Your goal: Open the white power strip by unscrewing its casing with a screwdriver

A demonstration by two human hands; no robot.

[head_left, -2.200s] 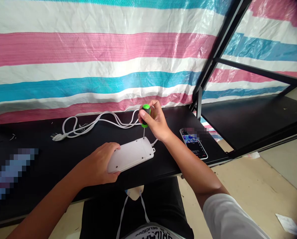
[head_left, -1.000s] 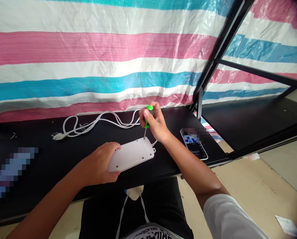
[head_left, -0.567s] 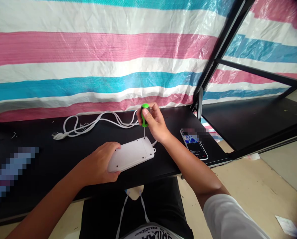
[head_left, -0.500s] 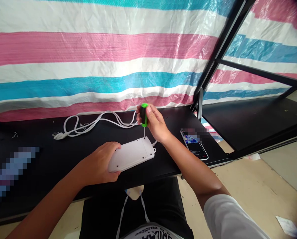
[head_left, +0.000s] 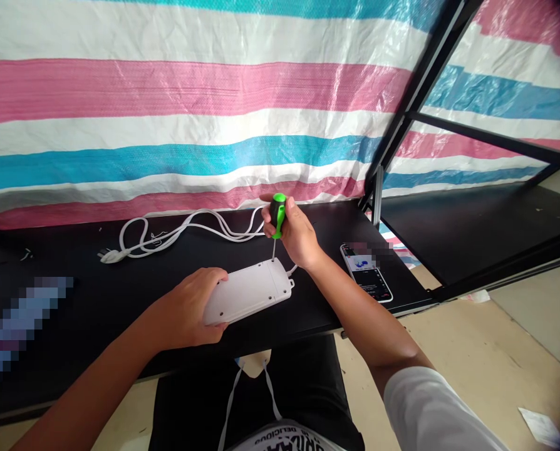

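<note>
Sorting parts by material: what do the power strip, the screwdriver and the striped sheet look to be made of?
Power strip: likely molded plastic, matte white; smooth shell with recessed screw holes.
Screwdriver: handle probably plastic with rubbery black grip areas, bright green parts; thin gray shaft looks like metal, type unclear.
Striped sheet: looks like woven plastic tarp, glossy; crinkles, sharp highlights and fine weave texture.

"What are there two of?"
"Two hands! One left hand point(head_left: 194, 308) and one right hand point(head_left: 297, 233)."
"What's in their grips?"
"One screwdriver point(head_left: 278, 217) in the right grip. One white box point(head_left: 249, 290) in the left grip."
"Anything near the grips?"
"One phone point(head_left: 367, 274), out to the right of the right grip. One plug point(head_left: 113, 255), farther away than the left grip."
"So one of each, but two hands!"
</note>
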